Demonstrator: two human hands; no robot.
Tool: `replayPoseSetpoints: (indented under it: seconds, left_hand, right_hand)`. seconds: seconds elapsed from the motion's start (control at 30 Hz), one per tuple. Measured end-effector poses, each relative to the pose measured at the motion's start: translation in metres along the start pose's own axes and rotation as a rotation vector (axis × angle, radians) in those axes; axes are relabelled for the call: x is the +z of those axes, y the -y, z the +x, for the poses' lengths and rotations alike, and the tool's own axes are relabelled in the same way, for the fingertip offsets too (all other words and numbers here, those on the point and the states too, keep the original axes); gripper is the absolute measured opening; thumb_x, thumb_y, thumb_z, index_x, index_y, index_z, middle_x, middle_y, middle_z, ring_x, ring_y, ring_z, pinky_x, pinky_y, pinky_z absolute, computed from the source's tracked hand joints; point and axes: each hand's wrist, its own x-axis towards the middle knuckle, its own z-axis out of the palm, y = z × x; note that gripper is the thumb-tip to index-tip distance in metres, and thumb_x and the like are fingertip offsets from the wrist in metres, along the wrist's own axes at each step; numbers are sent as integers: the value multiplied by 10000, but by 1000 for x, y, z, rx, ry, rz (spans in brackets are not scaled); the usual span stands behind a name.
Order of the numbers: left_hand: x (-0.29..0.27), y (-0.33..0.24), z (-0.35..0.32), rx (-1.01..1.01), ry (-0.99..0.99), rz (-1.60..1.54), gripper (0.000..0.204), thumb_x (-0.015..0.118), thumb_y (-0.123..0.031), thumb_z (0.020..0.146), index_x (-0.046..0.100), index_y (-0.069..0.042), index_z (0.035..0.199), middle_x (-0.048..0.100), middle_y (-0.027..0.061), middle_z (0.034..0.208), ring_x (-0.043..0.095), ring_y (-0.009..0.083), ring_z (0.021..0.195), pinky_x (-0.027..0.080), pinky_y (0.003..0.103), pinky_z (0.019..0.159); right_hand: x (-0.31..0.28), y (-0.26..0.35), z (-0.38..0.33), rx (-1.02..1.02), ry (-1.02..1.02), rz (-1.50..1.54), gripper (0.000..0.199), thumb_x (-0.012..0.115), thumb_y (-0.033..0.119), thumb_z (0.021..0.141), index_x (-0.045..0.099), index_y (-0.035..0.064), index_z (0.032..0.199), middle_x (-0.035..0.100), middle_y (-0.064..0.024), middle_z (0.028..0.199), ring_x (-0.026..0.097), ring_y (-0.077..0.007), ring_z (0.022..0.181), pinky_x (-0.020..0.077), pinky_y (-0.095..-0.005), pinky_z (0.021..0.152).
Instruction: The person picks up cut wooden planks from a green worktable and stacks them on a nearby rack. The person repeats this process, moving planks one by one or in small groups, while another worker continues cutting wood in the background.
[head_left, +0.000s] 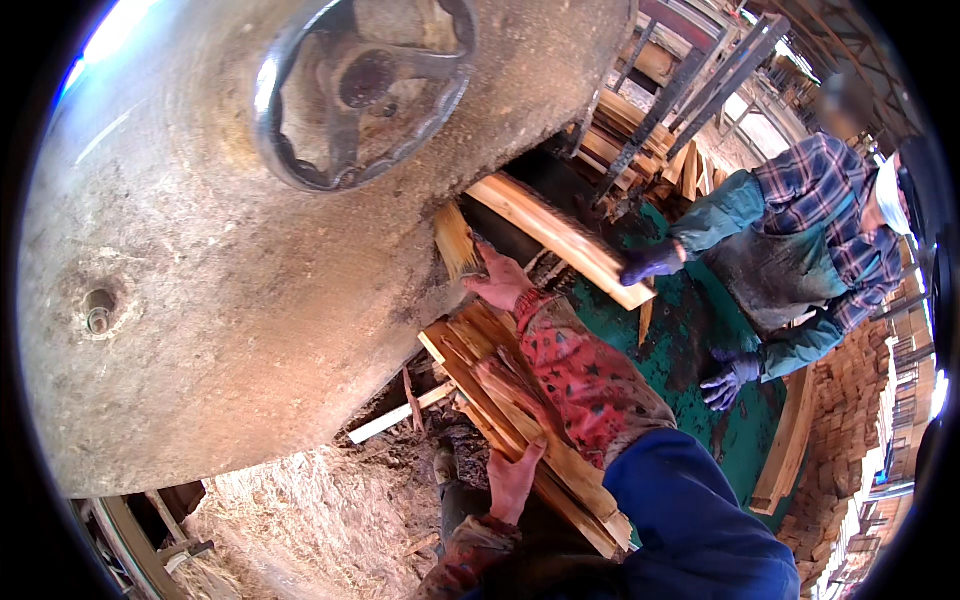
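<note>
My left hand [514, 480] grips the lower part of a bundle of rough wooden slats [510, 415], its thumb lying along the top. The bundle slants from the machine's edge down toward my body, partly under my right forearm in its red patterned sleeve. My right hand [500, 282] reaches beyond the bundle with fingers stretched out and apart. Close to its fingertips is a short pale wood piece [455, 240] at the machine cover; whether they touch cannot be made out. Beside it, a co-worker's purple-gloved hand [652, 262] is on a longer board [560, 235].
A large dusty metal cover [230, 270] with a handwheel [365, 85] fills the left. The co-worker's other gloved hand [732, 378] is over a worn green table [690, 330]. Stacked lumber [840, 440] stands at right; sawdust [310, 510] covers the floor below.
</note>
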Motion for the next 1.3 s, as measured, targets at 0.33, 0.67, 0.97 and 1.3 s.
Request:
replayPoseSetpoints:
  seconds: [0.33,0.67,0.97,1.3]
  left_hand:
    - [-2,-12,0,33,15,-50,371,765,-143,824,611,38,1108,686,71,1003,642,133,886,518,274,797]
    - [0,1,5,-31,61,-77,427,771,-128,819,566,29,1159,660,66,1049,625,131,916,515,273,825]
    - [-4,-4,2,-82,41,-1,505,752,-243,839,542,35,1205,632,84,1097,600,161,948,490,304,853]
    - [-16,13,-1,-11,95,12,431,569,-280,961,500,46,1234,583,89,1123,559,190,1015,465,330,897]
  right_hand:
    - [17,22,52,390,-162,632,522,768,171,748,515,-55,1146,628,-89,741,603,-133,574,467,-282,444]
    - [-60,-5,-17,223,-116,370,267,636,162,847,626,-11,1050,632,-78,770,576,-133,614,467,-290,569]
    - [-119,24,-237,267,-22,428,146,601,138,915,623,15,991,558,20,731,508,-49,652,431,-239,598]
    - [-98,21,-393,480,76,307,174,608,174,876,585,2,888,521,-138,612,527,-212,539,416,-363,529]
